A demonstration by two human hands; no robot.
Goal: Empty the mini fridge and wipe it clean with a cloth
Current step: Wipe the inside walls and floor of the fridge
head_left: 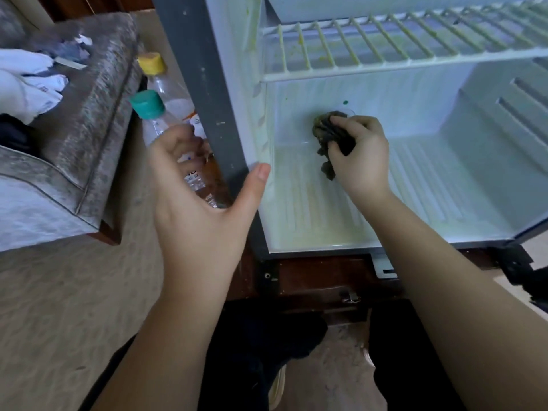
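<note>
Inside the open mini fridge, our right hand presses a dark, crumpled cloth against the white back wall, just above the ribbed floor of the lower compartment. The grip is closed around the cloth: fingers curl over its top and a loose end hangs below the thumb. The cloth sits at about 10 o'clock from the knuckles, and a small green dot marks the wall just above it at 12 o'clock. The right forearm reaches in from 5 o'clock, wrist bent slightly downward.

Our left hand is spread wide and holds nothing. It straddles the fridge's grey left edge, thumb toward the inside and fingers outside; we cannot tell whether it touches the edge.

Yellowish stains streak the left of the fridge floor and the wire shelf above.

At 9 o'clock from the fridge stand two clear plastic bottles, one yellow-capped and one teal-capped, on the carpet beside a grey armchair.
</note>
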